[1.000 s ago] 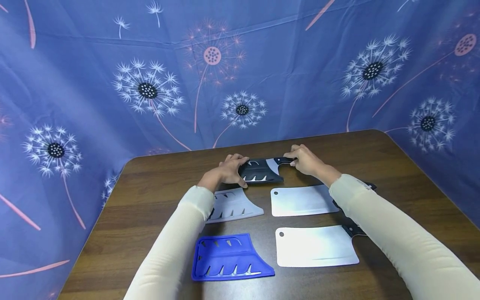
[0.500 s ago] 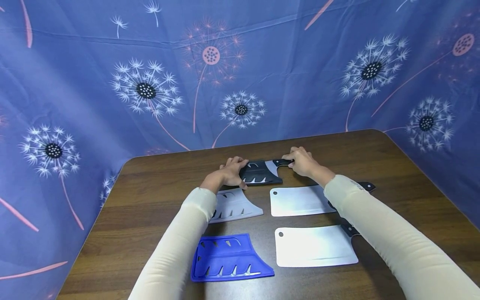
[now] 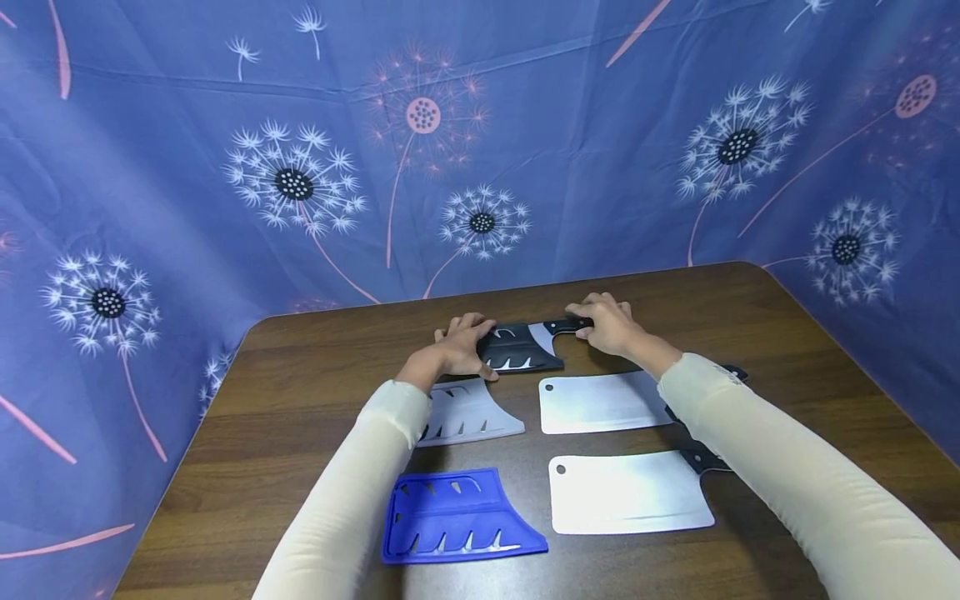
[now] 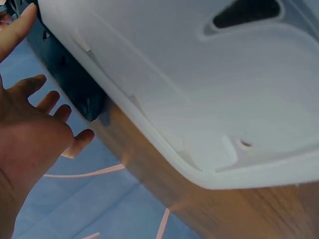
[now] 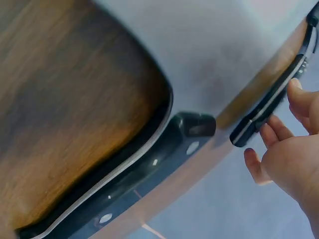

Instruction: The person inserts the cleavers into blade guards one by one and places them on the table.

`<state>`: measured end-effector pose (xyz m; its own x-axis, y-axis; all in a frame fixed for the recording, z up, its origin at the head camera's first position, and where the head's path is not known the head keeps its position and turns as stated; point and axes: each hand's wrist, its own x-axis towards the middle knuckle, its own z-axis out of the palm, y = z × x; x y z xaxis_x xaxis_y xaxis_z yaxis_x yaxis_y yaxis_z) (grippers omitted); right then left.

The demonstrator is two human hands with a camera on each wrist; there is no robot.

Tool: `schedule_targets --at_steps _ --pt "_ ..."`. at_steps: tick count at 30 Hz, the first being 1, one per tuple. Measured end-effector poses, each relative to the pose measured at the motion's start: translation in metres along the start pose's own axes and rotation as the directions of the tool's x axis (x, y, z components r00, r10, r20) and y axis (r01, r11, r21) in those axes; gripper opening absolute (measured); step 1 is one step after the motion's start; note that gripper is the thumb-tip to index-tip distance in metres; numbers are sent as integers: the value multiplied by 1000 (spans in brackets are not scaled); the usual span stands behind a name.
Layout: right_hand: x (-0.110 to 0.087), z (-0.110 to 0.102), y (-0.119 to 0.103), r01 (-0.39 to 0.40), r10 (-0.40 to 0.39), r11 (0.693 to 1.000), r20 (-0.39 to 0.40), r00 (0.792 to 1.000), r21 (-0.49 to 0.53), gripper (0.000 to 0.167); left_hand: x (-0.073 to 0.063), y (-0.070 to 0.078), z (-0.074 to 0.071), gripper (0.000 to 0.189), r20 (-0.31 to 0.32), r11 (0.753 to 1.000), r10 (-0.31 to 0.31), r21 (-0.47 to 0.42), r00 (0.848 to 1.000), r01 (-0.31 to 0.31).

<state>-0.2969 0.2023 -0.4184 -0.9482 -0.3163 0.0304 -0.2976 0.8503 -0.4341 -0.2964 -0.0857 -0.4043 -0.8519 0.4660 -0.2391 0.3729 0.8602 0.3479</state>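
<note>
Near the table's back, a cleaver (image 3: 542, 335) lies with most of its blade inside a black blade sheath (image 3: 519, 348). My left hand (image 3: 452, 348) spans the sheath's left end, thumb on the near edge and fingers toward the far edge. With thumb and fingers, my right hand (image 3: 611, 327) pinches the cleaver's black handle (image 5: 269, 104). A strip of bare blade shows between sheath and handle. Below my left wrist lies a white sheath (image 3: 474, 412), partly covered by my arm; in the left wrist view the white sheath (image 4: 149, 74) fills much of the picture.
A blue sheath (image 3: 461, 512) lies at the front. Two bare cleavers, the middle one (image 3: 603, 404) and the front one (image 3: 630, 496), lie to the right, their handles partly under my right sleeve (image 3: 780, 450). A blue dandelion-patterned cloth (image 3: 585, 183) hangs behind the wooden table (image 3: 300, 400).
</note>
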Motion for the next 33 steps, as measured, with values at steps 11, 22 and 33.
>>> schedule_targets --at_steps 11,22,33 --pt "-42 -27 -1 75 -75 997 -46 996 4 53 -38 -4 -5 89 -85 993 101 -44 991 -105" --pt "-88 -44 17 119 -121 992 -75 990 -28 58 -92 -18 7 92 -121 989 147 -18 982 -150" --pt "-122 -43 51 138 -143 989 -95 985 -55 64 -125 -34 22 101 -133 996 85 -11 987 -88"
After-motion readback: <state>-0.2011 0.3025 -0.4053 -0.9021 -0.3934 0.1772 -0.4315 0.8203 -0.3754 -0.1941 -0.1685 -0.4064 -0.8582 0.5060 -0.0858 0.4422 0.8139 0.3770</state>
